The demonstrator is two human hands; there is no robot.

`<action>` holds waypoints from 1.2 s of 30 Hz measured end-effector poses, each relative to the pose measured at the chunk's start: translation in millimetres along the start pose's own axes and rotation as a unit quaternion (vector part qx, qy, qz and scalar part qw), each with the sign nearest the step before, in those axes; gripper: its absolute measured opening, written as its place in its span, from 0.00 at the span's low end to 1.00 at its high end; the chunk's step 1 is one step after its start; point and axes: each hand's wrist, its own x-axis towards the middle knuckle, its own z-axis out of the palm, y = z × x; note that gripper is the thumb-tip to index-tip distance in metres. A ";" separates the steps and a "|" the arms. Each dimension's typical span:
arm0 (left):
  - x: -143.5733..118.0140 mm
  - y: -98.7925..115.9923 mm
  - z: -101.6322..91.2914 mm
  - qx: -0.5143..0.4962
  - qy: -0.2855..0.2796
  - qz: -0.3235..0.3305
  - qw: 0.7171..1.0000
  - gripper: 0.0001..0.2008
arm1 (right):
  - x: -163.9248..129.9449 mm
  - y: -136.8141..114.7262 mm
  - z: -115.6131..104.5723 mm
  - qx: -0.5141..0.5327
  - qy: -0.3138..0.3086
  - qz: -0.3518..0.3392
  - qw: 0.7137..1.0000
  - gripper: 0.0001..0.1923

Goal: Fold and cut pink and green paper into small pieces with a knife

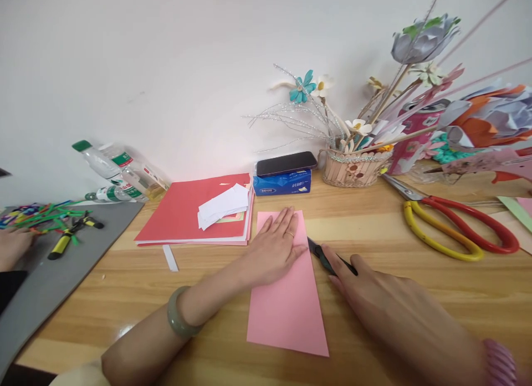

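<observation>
Our flat left hand [270, 250] is pressing the pink paper [286, 317] onto the table [374, 225]; our right hand [374, 289] is gripping a black tool [321, 257] at its right edge. We're likely working there; the next move is needing steady pressing.

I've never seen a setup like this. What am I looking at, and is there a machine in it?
No robot here: these are a person's own bare hands. The single picture comes from a camera worn on the head, looking forward and down. The left hand lies flat on pink paper; the right hand holds a dark tool at the paper's right edge. Around them on the wooden table are a red-topped stack bearing white slips, a phone on a blue packet, and large scissors. At far left, another person's hand shows.
</observation>
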 end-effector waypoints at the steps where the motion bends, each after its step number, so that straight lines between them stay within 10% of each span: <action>1: -0.1 -0.2 0.5 0.004 0.001 0.001 1.000 0.33 | 1.0 -0.2 -0.3 -0.003 0.007 0.001 1.000 0.37; 36: -1.1 1.1 0.0 -0.002 0.009 0.006 1.000 0.29 | 7.5 -7.4 -8.2 -0.011 0.003 0.037 0.999 0.31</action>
